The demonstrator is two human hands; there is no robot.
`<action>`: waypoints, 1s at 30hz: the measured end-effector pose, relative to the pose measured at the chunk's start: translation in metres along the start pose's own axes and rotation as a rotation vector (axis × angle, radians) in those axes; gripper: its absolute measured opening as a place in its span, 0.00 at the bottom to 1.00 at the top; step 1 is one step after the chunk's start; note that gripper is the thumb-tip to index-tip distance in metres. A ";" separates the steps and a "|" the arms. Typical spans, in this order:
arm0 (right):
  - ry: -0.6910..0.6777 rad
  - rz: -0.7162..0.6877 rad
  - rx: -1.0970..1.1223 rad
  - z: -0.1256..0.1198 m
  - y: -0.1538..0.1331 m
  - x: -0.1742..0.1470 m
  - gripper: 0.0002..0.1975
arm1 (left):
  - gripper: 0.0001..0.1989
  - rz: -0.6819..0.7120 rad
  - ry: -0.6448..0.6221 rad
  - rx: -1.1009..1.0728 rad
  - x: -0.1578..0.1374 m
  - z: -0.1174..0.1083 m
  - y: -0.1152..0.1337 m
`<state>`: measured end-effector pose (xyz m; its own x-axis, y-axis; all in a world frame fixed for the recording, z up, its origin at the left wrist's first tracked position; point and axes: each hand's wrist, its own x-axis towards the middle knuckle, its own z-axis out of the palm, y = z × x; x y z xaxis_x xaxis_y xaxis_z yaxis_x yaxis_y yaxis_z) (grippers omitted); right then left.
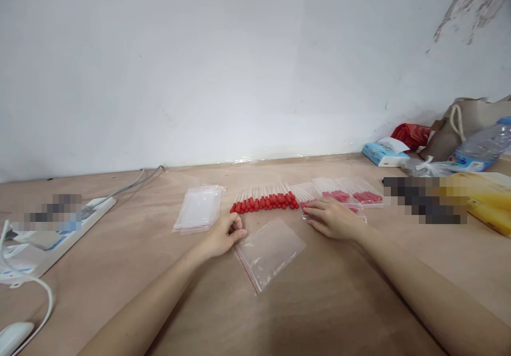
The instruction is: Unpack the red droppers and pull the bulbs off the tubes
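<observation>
A row of droppers [265, 201] with red bulbs and thin clear stems lies on the table, bulbs toward me. My left hand [224, 234] rests at the row's left end. Its fingers are curled in, the thumb points right, and I see nothing held. Beneath that hand's edge begins an unfilled clear zip bag [273, 249] with a red seal line, lying flat and tilted. My right hand [333, 218] is open, fingers stretched out over a clear bag of red-bulbed droppers [306, 205] at the row's right end. That hand partly hides this bag.
Left of the row lies a stack of clear bags [199, 207]. More filled bags [366, 196] lie at right. Beyond them are a tissue pack [385, 154], a plastic bottle [485, 146] and a yellow bag [485, 199]. A power strip [96, 215] with cables sits at left. A wall borders the back.
</observation>
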<state>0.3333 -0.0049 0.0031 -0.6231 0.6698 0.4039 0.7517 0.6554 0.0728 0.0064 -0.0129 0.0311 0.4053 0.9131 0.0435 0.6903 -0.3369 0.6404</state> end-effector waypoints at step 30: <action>0.949 1.076 0.679 0.009 0.013 0.007 0.17 | 0.29 -0.377 0.666 0.262 0.004 -0.065 -0.098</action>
<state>0.3368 0.0121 -0.0013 0.6649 0.6225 0.4128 0.3395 0.2404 -0.9094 -0.0986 0.0385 0.0185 -0.2679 0.8932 0.3611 0.8607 0.0535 0.5062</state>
